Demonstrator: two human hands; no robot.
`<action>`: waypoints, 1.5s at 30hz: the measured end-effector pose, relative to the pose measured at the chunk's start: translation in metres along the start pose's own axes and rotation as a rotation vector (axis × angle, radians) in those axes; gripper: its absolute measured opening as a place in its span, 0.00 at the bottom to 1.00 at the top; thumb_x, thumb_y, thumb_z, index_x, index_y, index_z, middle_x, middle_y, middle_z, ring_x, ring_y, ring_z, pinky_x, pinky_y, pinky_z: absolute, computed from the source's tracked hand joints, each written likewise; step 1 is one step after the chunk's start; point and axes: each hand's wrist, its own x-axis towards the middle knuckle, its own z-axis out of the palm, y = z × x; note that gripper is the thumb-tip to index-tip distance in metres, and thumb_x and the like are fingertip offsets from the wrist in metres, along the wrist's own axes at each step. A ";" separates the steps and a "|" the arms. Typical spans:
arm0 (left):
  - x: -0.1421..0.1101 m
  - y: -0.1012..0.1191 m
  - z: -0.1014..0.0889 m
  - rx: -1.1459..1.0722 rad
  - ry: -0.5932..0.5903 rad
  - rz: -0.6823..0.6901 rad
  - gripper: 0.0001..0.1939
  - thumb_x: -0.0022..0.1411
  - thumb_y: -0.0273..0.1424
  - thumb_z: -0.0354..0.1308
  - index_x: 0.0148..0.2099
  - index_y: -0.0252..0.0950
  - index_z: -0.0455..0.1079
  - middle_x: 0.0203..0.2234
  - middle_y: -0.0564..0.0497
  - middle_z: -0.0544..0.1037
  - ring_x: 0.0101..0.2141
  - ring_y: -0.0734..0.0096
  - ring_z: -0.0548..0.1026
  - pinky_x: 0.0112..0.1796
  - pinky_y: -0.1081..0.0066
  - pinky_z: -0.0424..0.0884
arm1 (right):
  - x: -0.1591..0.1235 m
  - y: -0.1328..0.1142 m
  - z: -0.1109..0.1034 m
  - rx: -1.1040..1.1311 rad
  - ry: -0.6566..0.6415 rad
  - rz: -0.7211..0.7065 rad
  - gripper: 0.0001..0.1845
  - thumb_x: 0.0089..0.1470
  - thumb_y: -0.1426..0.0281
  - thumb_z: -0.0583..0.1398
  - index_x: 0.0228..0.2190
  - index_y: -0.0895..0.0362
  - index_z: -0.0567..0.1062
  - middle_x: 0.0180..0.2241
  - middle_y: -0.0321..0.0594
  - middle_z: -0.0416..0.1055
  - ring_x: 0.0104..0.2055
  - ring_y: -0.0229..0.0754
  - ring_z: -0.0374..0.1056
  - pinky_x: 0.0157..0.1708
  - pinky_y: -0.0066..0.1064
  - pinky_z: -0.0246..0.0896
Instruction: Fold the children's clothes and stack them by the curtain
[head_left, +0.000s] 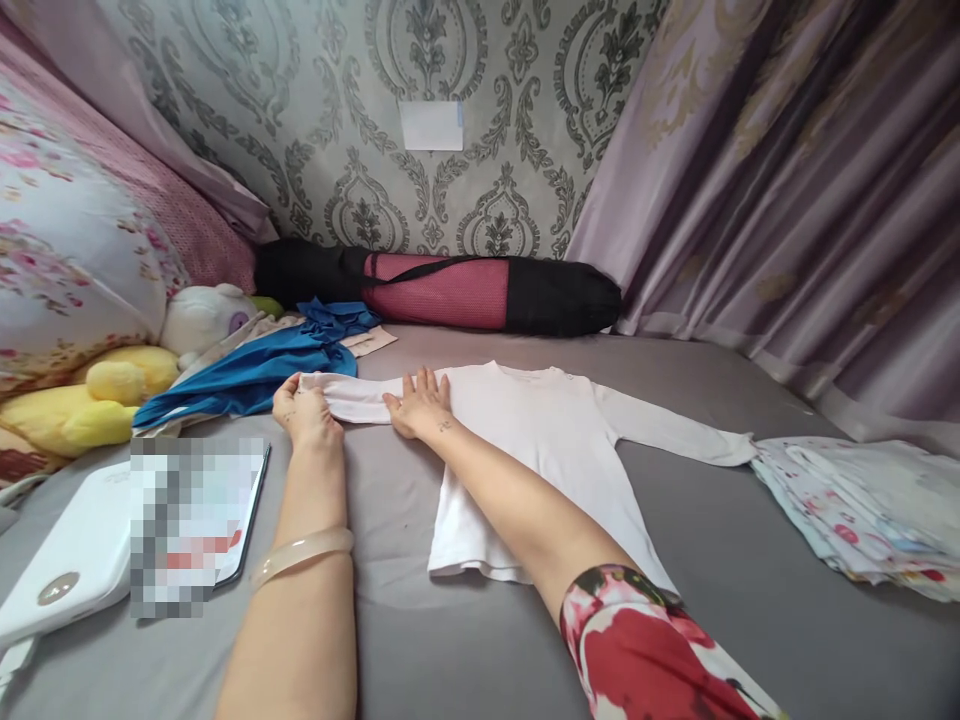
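Observation:
A small white long-sleeved shirt (525,440) lies spread flat on the grey bed sheet (465,650), its sleeves stretched out to both sides. My left hand (306,410) pinches the cuff end of the shirt's left sleeve. My right hand (420,402) lies flat, fingers apart, on the same sleeve near the shoulder. A pale bangle circles my left forearm, and a red floral sleeve covers my right upper arm.
A blue garment (255,368) lies crumpled just left of my hands. Plush toys (112,395) and floral pillows fill the left. A phone (195,520) and white device (60,560) lie near left. Folded patterned clothes (862,510) sit right. A pink-black mat bag (442,290) rests against the wall.

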 end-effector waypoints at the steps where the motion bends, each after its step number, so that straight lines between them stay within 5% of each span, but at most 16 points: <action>1: 0.000 0.000 0.000 0.012 -0.010 -0.004 0.21 0.49 0.23 0.54 0.48 0.34 0.61 0.36 0.49 0.71 0.39 0.67 0.74 0.45 0.64 0.73 | 0.000 -0.003 0.002 0.005 0.003 -0.035 0.37 0.64 0.53 0.39 0.66 0.61 0.51 0.69 0.51 0.37 0.71 0.51 0.30 0.65 0.51 0.18; 7: -0.003 0.002 -0.003 0.070 -0.010 0.020 0.21 0.51 0.24 0.52 0.50 0.32 0.61 0.41 0.46 0.71 0.43 0.67 0.74 0.48 0.65 0.71 | 0.002 -0.009 0.005 0.001 -0.013 -0.088 0.33 0.64 0.55 0.40 0.65 0.55 0.54 0.69 0.49 0.40 0.70 0.54 0.32 0.64 0.57 0.23; 12: -0.009 0.005 -0.007 0.227 -0.038 0.128 0.27 0.50 0.21 0.50 0.55 0.30 0.60 0.47 0.41 0.70 0.49 0.62 0.72 0.53 0.61 0.68 | 0.005 0.001 -0.014 0.172 -0.143 -0.122 0.35 0.64 0.53 0.38 0.67 0.54 0.50 0.70 0.47 0.36 0.71 0.51 0.29 0.65 0.55 0.22; 17: -0.035 0.022 -0.011 0.535 -0.005 0.329 0.27 0.49 0.22 0.55 0.54 0.33 0.66 0.56 0.38 0.63 0.59 0.47 0.62 0.59 0.48 0.56 | -0.013 0.049 -0.050 0.262 -0.007 -0.112 0.36 0.65 0.52 0.37 0.68 0.55 0.45 0.70 0.45 0.34 0.71 0.47 0.28 0.66 0.50 0.24; 20: -0.056 0.036 -0.008 0.653 -0.019 0.396 0.23 0.52 0.23 0.56 0.52 0.34 0.69 0.59 0.37 0.60 0.62 0.42 0.55 0.60 0.43 0.50 | -0.032 0.097 -0.068 0.144 0.094 0.052 0.36 0.65 0.54 0.38 0.68 0.61 0.43 0.70 0.47 0.32 0.71 0.48 0.27 0.66 0.50 0.22; 25: -0.070 0.044 0.003 0.744 -0.226 0.411 0.19 0.56 0.26 0.51 0.49 0.34 0.73 0.48 0.38 0.73 0.54 0.43 0.66 0.52 0.48 0.61 | -0.052 0.173 -0.080 -0.063 0.165 0.315 0.36 0.66 0.56 0.37 0.67 0.65 0.44 0.70 0.48 0.33 0.71 0.48 0.27 0.66 0.50 0.22; 29: -0.070 0.035 0.011 0.665 -0.487 0.470 0.16 0.57 0.29 0.49 0.43 0.34 0.75 0.34 0.44 0.78 0.39 0.58 0.74 0.44 0.64 0.68 | -0.056 0.207 -0.069 -0.119 0.108 0.384 0.37 0.65 0.55 0.36 0.67 0.66 0.46 0.70 0.48 0.35 0.71 0.49 0.30 0.66 0.49 0.25; 33: -0.075 0.030 0.015 0.651 -0.655 0.466 0.16 0.57 0.37 0.50 0.39 0.35 0.74 0.27 0.48 0.78 0.31 0.66 0.74 0.35 0.71 0.67 | -0.054 0.219 -0.058 -0.134 0.112 0.372 0.37 0.65 0.56 0.37 0.67 0.65 0.46 0.70 0.48 0.37 0.71 0.49 0.32 0.66 0.49 0.27; 38: -0.091 0.038 0.016 0.726 -0.866 0.435 0.20 0.58 0.45 0.49 0.31 0.35 0.72 0.21 0.50 0.77 0.24 0.69 0.73 0.29 0.74 0.64 | -0.062 0.223 -0.073 0.094 0.114 0.313 0.35 0.65 0.56 0.39 0.67 0.61 0.47 0.70 0.46 0.37 0.71 0.45 0.32 0.67 0.44 0.29; 42: -0.101 0.046 0.017 0.907 -1.064 0.368 0.19 0.57 0.44 0.51 0.23 0.36 0.70 0.16 0.50 0.74 0.20 0.68 0.72 0.27 0.73 0.64 | -0.093 0.233 -0.087 0.212 0.348 0.274 0.31 0.63 0.63 0.46 0.64 0.61 0.55 0.67 0.47 0.50 0.67 0.42 0.48 0.63 0.34 0.45; 45: -0.106 0.051 0.020 1.003 -1.085 0.301 0.18 0.56 0.41 0.54 0.19 0.37 0.67 0.15 0.49 0.74 0.21 0.66 0.74 0.26 0.72 0.66 | -0.134 0.240 -0.092 0.191 0.421 0.341 0.26 0.59 0.68 0.50 0.57 0.62 0.66 0.55 0.50 0.69 0.55 0.45 0.65 0.54 0.32 0.57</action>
